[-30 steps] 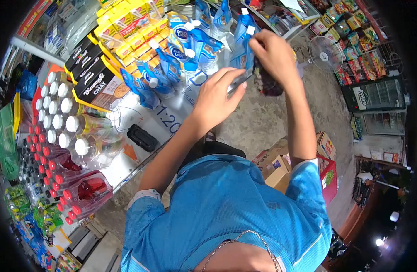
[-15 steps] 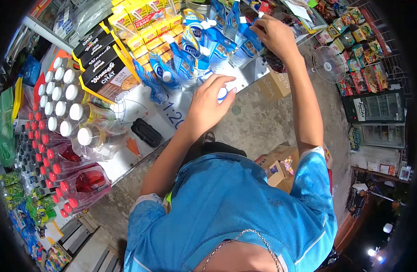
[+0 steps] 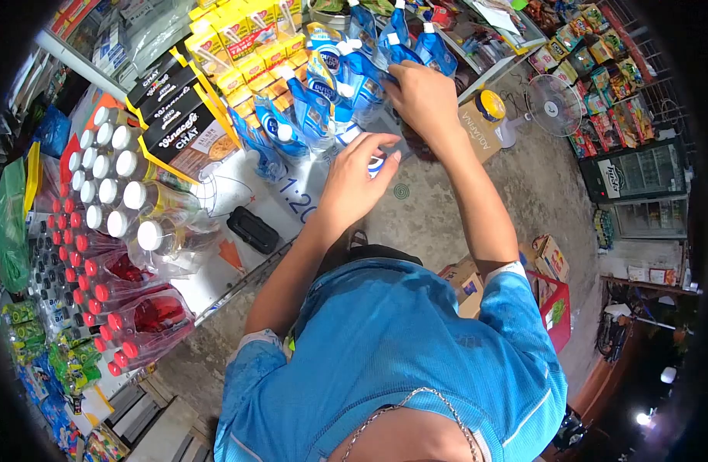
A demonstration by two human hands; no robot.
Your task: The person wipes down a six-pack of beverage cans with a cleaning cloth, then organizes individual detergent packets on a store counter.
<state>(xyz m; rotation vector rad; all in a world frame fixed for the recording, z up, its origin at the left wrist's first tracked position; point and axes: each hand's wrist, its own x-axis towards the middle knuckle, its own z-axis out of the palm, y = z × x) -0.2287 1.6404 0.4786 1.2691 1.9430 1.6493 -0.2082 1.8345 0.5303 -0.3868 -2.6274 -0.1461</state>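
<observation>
At the front edge of the white stall table (image 3: 238,192), the left hand (image 3: 354,181) stays curled over a white-capped pouch (image 3: 375,160), thumb and fingers pinching it. The right hand (image 3: 423,96) has drawn back from the far row onto the nearer blue spouted pouches (image 3: 312,104). Its fingers fold under, so I cannot tell whether it grips one. Work on the row looks unfinished. Yellow cartons (image 3: 246,46) and capped bottles (image 3: 115,192) crowd the tabletop, and a fan (image 3: 552,104) and drinks fridge (image 3: 639,181) stand on the concrete floor (image 3: 523,200)

Blue white-capped pouches (image 3: 314,108) stand upright, crowded together
</observation>
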